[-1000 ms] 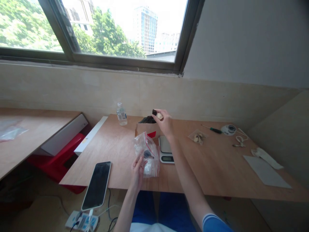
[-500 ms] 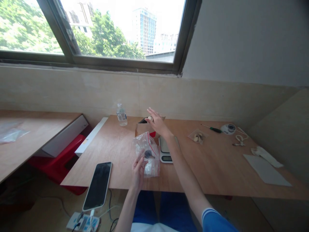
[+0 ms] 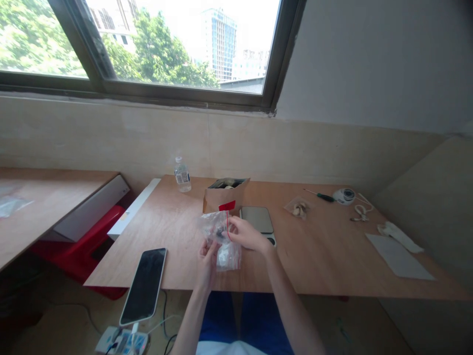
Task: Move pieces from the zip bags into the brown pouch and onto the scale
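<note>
My left hand [image 3: 207, 256] is closed on the lower left part of a clear zip bag [image 3: 212, 220] with a red seal line. A small dark item shows through its plastic, too blurred to name. At the bag's right edge, by the red line, my right hand [image 3: 247, 233] has its fingers pinched on the plastic. Just beneath lies another clear plastic bag [image 3: 229, 257] on the table. Behind the hands stands an open brown paper bag [image 3: 218, 199] with a red tab and something pale inside. A flat kitchen scale [image 3: 256, 219] is partly covered by my right hand.
Farther right lie a small clear bag of beige pieces [image 3: 298, 209], a green-handled screwdriver [image 3: 324, 197], a white dome camera [image 3: 344, 196] with its cable, and a white sheet [image 3: 399, 256]. A water bottle [image 3: 182, 176] stands at the back; a tablet [image 3: 144, 286] overhangs the front left edge.
My right hand has come back from above the paper bag to the zip bag and pinches its edge. The pale piece it held is out of that hand. The zip bag has tilted.
</note>
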Demonstrator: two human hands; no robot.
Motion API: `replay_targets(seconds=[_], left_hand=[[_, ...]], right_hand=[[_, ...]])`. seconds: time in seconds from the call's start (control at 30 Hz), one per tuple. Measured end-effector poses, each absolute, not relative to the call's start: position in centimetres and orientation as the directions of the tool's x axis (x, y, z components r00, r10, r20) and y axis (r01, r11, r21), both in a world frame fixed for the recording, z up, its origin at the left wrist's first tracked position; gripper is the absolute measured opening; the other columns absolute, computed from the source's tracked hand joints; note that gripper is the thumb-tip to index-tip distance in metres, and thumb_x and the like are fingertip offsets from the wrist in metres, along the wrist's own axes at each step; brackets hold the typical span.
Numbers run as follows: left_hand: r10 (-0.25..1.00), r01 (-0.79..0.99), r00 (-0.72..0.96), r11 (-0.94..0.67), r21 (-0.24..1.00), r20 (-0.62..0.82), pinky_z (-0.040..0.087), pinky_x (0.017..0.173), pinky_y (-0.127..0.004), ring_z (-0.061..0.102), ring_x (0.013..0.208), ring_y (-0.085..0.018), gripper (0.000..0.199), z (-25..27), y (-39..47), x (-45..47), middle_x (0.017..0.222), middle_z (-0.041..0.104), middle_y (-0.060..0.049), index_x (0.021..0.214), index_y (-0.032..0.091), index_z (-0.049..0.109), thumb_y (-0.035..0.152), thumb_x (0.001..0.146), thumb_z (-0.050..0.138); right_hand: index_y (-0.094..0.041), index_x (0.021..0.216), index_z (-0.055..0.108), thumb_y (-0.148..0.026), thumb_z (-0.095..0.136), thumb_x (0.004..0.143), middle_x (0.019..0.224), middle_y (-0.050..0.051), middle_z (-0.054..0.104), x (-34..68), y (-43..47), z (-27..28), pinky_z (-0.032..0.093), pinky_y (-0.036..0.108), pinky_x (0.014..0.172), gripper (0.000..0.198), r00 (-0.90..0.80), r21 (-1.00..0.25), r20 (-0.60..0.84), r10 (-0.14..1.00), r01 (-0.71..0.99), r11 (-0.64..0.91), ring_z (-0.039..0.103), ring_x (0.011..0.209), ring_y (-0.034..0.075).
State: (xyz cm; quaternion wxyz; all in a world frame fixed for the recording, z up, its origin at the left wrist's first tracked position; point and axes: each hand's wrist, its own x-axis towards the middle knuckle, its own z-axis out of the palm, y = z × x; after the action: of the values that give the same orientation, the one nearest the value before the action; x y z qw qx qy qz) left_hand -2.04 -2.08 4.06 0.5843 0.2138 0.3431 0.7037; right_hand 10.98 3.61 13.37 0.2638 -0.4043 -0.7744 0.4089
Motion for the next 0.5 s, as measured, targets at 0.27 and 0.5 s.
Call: replay_targets(seconds=[0.27,0.5], left_hand=[[0.953,-0.637,-0.273,-0.075,0.767,-0.134,0.043,0.090,-0.026,0.057,0.110,-0.018,0.046,4.0,-2.0,-2.5,0.122,0.062,-0.005,0.117,0.026,0.060,0.028,0.072,0.070],[0.938,-0.638,-0.296,-0.055,0.768,-0.178,0.045,0.083,-0.023,0.063,0.091,-0.013,0.046,4.1,-2.0,-3.0,0.122,0.062,-0.008,0.115,0.022,0.062,0.028,0.070,0.072]], right_hand=[[-0.018,0.083,0.067,-0.021,0.062,0.077,0.084,0.002,0.067,11.6,5.0,14.9,0.046,0.026,0.068,0.009,-0.546,-0.866,0.159,0.822,0.323,0.382,0.061,0.076,0.015],[-0.021,0.092,0.065,-0.033,0.058,0.081,0.089,0.002,0.066,11.4,8.9,20.9,0.047,0.028,0.074,0.018,-0.138,-0.814,0.524,0.841,0.211,0.542,0.060,0.076,0.014]])
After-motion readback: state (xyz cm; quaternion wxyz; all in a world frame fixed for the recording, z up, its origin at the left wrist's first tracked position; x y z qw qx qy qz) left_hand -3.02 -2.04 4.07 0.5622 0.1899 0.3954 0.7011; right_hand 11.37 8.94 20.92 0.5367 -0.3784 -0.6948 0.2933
